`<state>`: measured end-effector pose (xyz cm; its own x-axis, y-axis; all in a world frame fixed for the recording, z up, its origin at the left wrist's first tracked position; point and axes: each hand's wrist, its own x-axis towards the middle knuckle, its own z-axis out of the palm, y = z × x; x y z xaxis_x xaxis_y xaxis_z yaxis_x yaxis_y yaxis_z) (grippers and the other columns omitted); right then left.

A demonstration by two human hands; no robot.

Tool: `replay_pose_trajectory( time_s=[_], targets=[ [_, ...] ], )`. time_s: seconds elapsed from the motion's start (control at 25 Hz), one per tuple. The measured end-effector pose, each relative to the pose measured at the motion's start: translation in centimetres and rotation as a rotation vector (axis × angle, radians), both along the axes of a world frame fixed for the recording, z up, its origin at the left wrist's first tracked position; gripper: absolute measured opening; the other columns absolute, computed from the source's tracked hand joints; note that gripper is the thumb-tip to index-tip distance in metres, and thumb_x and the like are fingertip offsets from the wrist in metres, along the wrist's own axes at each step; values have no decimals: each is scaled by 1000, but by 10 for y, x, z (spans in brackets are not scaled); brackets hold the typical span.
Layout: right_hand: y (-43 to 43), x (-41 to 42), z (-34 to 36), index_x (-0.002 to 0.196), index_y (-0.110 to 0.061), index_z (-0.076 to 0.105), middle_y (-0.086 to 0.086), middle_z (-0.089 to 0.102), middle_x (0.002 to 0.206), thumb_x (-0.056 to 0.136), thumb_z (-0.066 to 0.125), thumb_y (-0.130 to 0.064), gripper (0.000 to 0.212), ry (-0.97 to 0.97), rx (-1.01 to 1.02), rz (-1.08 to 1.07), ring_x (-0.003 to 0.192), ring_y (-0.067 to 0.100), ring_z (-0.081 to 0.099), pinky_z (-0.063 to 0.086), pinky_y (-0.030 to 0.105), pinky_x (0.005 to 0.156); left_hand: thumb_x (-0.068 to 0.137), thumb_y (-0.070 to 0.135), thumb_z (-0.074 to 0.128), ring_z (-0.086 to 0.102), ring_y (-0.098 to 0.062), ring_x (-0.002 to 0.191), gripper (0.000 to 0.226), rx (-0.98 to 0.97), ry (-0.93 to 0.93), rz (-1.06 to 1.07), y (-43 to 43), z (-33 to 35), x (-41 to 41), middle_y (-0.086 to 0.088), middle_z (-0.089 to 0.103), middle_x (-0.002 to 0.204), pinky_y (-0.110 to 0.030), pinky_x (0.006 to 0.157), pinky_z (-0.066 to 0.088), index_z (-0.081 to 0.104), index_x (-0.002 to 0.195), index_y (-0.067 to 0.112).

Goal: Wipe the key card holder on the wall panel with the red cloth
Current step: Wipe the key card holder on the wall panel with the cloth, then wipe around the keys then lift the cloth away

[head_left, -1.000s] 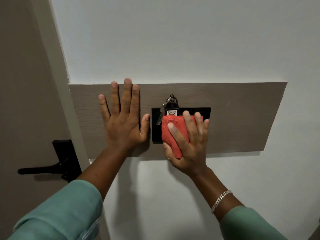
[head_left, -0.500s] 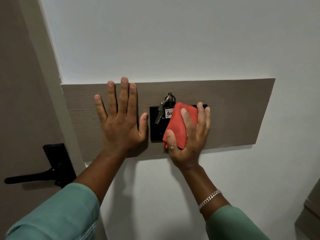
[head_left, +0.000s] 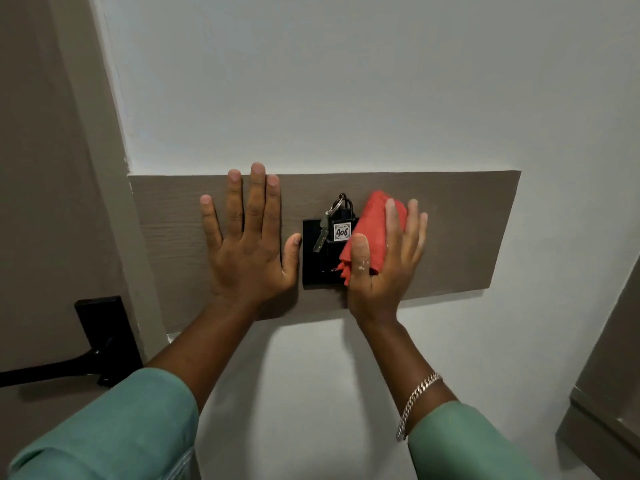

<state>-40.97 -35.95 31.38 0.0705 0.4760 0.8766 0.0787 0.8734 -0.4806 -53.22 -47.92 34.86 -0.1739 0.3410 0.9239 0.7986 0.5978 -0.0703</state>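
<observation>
A black key card holder (head_left: 317,258) is fixed on a grey-brown wood-grain wall panel (head_left: 460,230). A black key tag (head_left: 342,231) marked 406 and a metal key (head_left: 322,233) stick out of its top. My right hand (head_left: 384,268) presses a folded red cloth (head_left: 372,233) against the holder's right half and upper right corner, covering that side. My left hand (head_left: 249,244) lies flat on the panel with fingers spread, its thumb touching the holder's left edge.
A grey door with a black lever handle (head_left: 79,362) and its black plate stands at the left, behind the door frame. White wall (head_left: 329,81) surrounds the panel. A grey cabinet edge (head_left: 609,386) shows at the lower right.
My right hand has slid the red cloth from the holder's lower middle up and to the right, uncovering the key tag. The left hand has stayed flat on the panel.
</observation>
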Motion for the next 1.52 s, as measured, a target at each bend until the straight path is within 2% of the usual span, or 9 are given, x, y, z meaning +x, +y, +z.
replay_pose_trajectory(
  time_s=[0.16,0.28,0.4,0.56,0.88,1.08,1.2,1.32,1.52],
  targets=[
    [23,23,-15,152,-20,20,13,12,163,94,41,-57,72,-374,332,-60,155,30,-2,20,63,122,87,33,49,2,-26,152,81,-51,-121,-238,-21,1,16,-14,9,164,-55,121,0,12,154,6],
    [35,37,-24,155,-28,5,12,4,165,94,41,-61,79,-496,368,-62,155,33,-4,23,64,121,85,16,52,53,-27,123,49,298,-427,-553,-32,-33,56,-15,57,133,-52,104,44,50,133,6],
    [34,44,-18,155,-27,-4,12,-1,166,93,43,-60,84,-578,364,-35,155,33,-7,15,61,125,93,29,57,66,-20,74,19,439,-898,-689,-17,-47,105,0,69,78,-37,67,55,65,90,13],
    [46,66,-11,156,-19,2,18,-5,165,86,56,-42,92,-706,478,96,154,34,-12,6,61,126,82,45,69,70,-26,72,37,404,-1326,-732,31,-33,122,-14,73,78,-43,71,60,62,78,9],
    [68,114,8,155,-30,-4,7,-11,167,88,50,-68,94,-1121,622,-12,155,27,-14,7,71,120,85,24,69,71,-30,71,14,564,-1379,-597,63,-46,151,-13,72,76,-52,71,62,65,76,14],
    [69,155,-31,152,-44,-8,-2,-14,167,86,49,-69,91,-742,-121,296,154,24,-18,-3,53,123,92,17,64,64,-22,51,12,453,-1600,-849,79,-56,180,-13,71,73,-33,58,62,65,91,5],
    [89,194,-54,153,-35,13,5,34,160,87,69,-40,87,-318,-689,667,145,23,40,37,44,120,94,16,61,68,-24,56,13,270,-1644,-975,106,-71,206,-15,72,83,-27,56,61,63,100,4],
    [126,251,-76,134,-17,49,9,67,126,87,71,-9,52,-149,-906,606,113,25,67,57,33,90,93,17,62,70,-26,63,15,94,-1711,-1043,156,-98,244,-19,73,87,-28,57,62,63,102,5],
    [218,366,-133,108,-15,63,5,72,95,72,68,-2,38,-38,-1091,349,80,17,71,58,25,66,88,17,69,66,-26,68,11,-205,-1828,-927,269,-169,344,-17,69,80,-38,65,59,66,82,9]
  ],
)
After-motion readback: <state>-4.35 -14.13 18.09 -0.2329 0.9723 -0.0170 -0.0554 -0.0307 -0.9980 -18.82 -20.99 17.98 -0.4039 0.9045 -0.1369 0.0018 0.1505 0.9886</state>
